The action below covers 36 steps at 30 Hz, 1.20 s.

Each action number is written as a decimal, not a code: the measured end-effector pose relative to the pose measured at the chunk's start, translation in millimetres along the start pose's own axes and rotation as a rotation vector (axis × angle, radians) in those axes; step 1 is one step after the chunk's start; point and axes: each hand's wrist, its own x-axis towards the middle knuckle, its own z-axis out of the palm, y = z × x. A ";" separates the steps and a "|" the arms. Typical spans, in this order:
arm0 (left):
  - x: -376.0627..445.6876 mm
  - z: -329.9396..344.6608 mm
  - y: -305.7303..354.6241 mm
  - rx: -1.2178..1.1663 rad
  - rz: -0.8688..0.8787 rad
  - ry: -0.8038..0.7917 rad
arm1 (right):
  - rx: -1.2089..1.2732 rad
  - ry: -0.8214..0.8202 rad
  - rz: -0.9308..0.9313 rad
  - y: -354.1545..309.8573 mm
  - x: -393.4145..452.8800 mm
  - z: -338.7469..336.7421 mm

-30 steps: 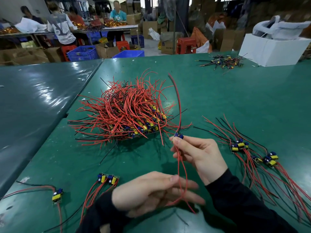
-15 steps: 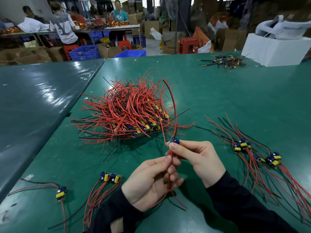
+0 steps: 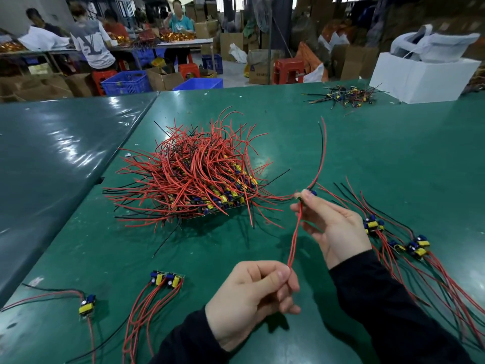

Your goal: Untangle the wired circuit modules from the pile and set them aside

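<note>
1. Module in hand: a small circuit module with a blue capacitor (image 3: 311, 193), trailing thin red and black leads. It is held above the green worktop (image 3: 393, 158), just right of the main pile and clear of it.
2. Right hand (image 3: 333, 229): thumb and forefinger pinch the module at its body; the other fingers are loosely spread. One red-and-black lead pair (image 3: 323, 143) arcs up and away to the far side, free in the air.
3. Left hand (image 3: 252, 295): fingertips pinch the near end of the two red leads (image 3: 294, 240), which run taut and straight between the two hands.
4. Judgement: this module looks fully free of the pile; the step in hand is straightening the leads and then laying it down.
5. To do it well: keep the pinch on the board edge, not the capacitor; draw the leads with light tension only, so the solder joints are not strained; keep the free far leads from brushing back into the tangle.
6. Pile: a dense heap of red and black wires with yellow-and-blue modules (image 3: 194, 179), centre of the worktop, largely unsorted.
7. Set-aside group of freed modules (image 3: 393, 237), right, just beside the right wrist, leads combed toward the near edge. Likely destination.
8. Near left: a joined pair of modules (image 3: 166, 279) and a single module (image 3: 88, 304), well apart.
9. Far right: a smaller tangle (image 3: 346, 97) beside a white box (image 3: 420, 77).
</note>
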 end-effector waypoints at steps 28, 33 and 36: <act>3.0 -22.8 0.8 0.570 0.030 0.454 | 0.118 -0.172 -0.121 7.3 -26.2 17.1; -1.0 -28.1 7.1 1.055 0.199 0.384 | 0.001 -0.177 -0.093 8.6 -21.5 14.8; -0.4 -22.9 13.4 0.868 0.289 0.292 | -0.093 -0.222 -0.083 16.1 -24.8 17.3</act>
